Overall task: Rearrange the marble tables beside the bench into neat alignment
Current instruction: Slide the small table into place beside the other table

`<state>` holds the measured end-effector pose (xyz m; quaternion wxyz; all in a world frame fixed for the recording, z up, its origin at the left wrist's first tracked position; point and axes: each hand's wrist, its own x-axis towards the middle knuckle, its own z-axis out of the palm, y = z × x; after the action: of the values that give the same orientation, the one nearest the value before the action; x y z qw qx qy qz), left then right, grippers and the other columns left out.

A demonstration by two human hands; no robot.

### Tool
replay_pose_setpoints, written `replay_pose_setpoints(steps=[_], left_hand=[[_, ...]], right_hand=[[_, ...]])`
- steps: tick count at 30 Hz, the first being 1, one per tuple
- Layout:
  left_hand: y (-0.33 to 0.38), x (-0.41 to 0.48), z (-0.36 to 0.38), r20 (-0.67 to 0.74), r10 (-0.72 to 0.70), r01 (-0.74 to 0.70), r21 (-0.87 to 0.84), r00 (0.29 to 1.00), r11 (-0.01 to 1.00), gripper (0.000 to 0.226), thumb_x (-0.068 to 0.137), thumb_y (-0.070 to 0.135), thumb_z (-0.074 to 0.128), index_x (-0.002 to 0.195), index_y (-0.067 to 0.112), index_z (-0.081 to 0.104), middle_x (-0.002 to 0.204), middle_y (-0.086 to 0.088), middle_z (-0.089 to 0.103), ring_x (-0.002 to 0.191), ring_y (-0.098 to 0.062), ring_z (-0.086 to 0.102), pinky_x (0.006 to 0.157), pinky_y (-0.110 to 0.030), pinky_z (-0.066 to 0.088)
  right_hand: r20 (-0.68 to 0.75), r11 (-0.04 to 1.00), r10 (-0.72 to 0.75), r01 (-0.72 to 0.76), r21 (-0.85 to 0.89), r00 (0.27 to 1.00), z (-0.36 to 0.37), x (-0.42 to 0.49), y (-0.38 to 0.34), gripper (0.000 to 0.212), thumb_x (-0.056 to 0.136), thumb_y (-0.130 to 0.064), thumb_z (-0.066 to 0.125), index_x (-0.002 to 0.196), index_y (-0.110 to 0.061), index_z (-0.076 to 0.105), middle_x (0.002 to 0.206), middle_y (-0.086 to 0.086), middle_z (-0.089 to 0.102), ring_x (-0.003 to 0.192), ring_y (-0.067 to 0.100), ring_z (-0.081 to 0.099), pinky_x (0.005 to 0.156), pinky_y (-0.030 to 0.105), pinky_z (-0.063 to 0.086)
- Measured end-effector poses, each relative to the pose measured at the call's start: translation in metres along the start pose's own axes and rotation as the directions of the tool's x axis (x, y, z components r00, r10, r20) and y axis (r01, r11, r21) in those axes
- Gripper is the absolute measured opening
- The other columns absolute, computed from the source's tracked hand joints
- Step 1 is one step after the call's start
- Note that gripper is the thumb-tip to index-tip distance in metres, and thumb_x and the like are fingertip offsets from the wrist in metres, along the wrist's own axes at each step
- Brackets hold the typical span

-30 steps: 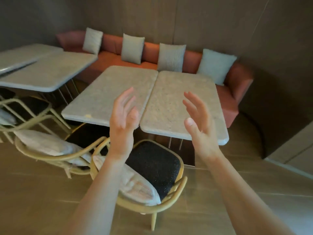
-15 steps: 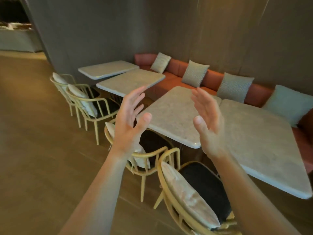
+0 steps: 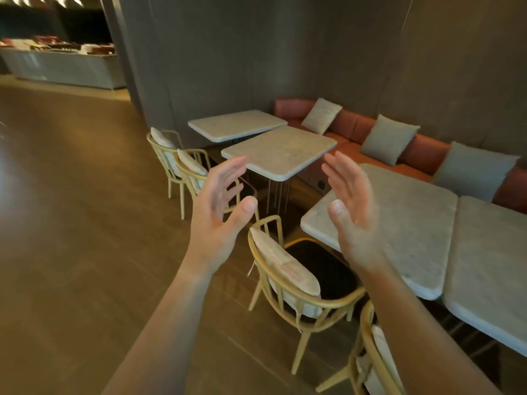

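Several grey marble tables stand along a red bench (image 3: pixel 422 151). The two nearest, a left one (image 3: pixel 405 223) and a right one (image 3: pixel 490 266), sit edge to edge at the right. Farther back, a third table (image 3: pixel 281 151) is turned at an angle to the fourth table (image 3: pixel 236 124) behind it. My left hand (image 3: pixel 219 212) and my right hand (image 3: pixel 350 206) are raised in the air, palms facing each other, fingers apart, holding nothing and touching no table.
Grey cushions (image 3: pixel 389 138) lean on the bench back. Yellow wooden chairs with white pads stand on the tables' near side: one (image 3: pixel 296 283) just below my hands, another (image 3: pixel 376 360) at lower right, two (image 3: pixel 182 163) by the far tables. Wooden floor stretches left toward a counter (image 3: pixel 62 67).
The view has swung left, from facing the near pair of tables to looking along the row toward the far pair. Both hands stay raised and empty.
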<state>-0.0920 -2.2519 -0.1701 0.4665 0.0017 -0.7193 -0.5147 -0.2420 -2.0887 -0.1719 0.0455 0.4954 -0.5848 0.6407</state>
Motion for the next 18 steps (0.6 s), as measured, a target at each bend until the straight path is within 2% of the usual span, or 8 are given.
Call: replay_pose_setpoints(steps=[3, 6, 12, 14, 18], left_hand=[[-0.028, 0.021, -0.016, -0.011, -0.009, 0.009, -0.019, 1.0, 1.0, 0.084, 0.09, 0.072, 0.065, 0.146, 0.012, 0.05, 0.153, -0.009, 0.056, 0.145, -0.026, 0.052, 0.117, -0.053, 0.046], [-0.06, 0.047, -0.028, -0.001, -0.025, 0.025, -0.01, 1.0, 1.0, 0.08, 0.089, 0.072, 0.064, 0.144, 0.017, 0.051, 0.153, -0.007, 0.056, 0.144, -0.025, 0.053, 0.117, -0.052, 0.046], [-0.131, 0.115, -0.057, 0.025, -0.025, 0.024, 0.033, 0.999, 0.999, 0.082, 0.088, 0.074, 0.065, 0.143, 0.015, 0.052, 0.152, -0.008, 0.057, 0.144, -0.025, 0.053, 0.117, -0.053, 0.047], [-0.15, 0.143, -0.068, 0.024, -0.037, 0.036, 0.052, 0.999, 0.998, 0.085, 0.086, 0.075, 0.065, 0.143, 0.013, 0.052, 0.152, -0.011, 0.056, 0.144, -0.027, 0.053, 0.117, -0.055, 0.046], [-0.187, 0.2, -0.093, -0.008, -0.033, 0.034, 0.073, 0.999, 0.997, 0.078, 0.085, 0.078, 0.064, 0.139, 0.022, 0.053, 0.152, -0.01, 0.057, 0.144, -0.025, 0.053, 0.117, -0.056, 0.045]], right_hand=[[0.003, 1.0, -0.001, 0.001, -0.021, 1.0, 0.02, 0.024, 0.02, 0.094, 0.089, -0.076, 0.059, 0.155, -0.013, 0.035, 0.161, 0.007, 0.045, 0.149, 0.019, 0.046, 0.124, 0.048, 0.038], [0.008, 0.999, -0.006, 0.007, -0.033, 1.0, 0.037, 0.05, 0.05, 0.095, 0.09, -0.076, 0.059, 0.155, -0.01, 0.035, 0.161, 0.008, 0.045, 0.15, 0.02, 0.046, 0.124, 0.05, 0.038], [-0.03, 0.999, -0.012, 0.011, -0.031, 0.999, 0.075, 0.117, 0.127, 0.101, 0.09, -0.076, 0.057, 0.156, -0.001, 0.035, 0.161, 0.012, 0.044, 0.149, 0.02, 0.046, 0.124, 0.043, 0.039], [-0.037, 1.0, 0.004, -0.005, -0.015, 0.999, 0.091, 0.143, 0.15, 0.102, 0.09, -0.076, 0.057, 0.155, 0.0, 0.034, 0.161, 0.013, 0.044, 0.149, 0.02, 0.046, 0.124, 0.045, 0.038], [-0.016, 1.0, 0.008, -0.008, 0.006, 1.0, 0.124, 0.2, 0.195, 0.102, 0.09, -0.075, 0.058, 0.155, 0.002, 0.036, 0.16, 0.014, 0.045, 0.149, 0.021, 0.046, 0.124, 0.051, 0.038]])
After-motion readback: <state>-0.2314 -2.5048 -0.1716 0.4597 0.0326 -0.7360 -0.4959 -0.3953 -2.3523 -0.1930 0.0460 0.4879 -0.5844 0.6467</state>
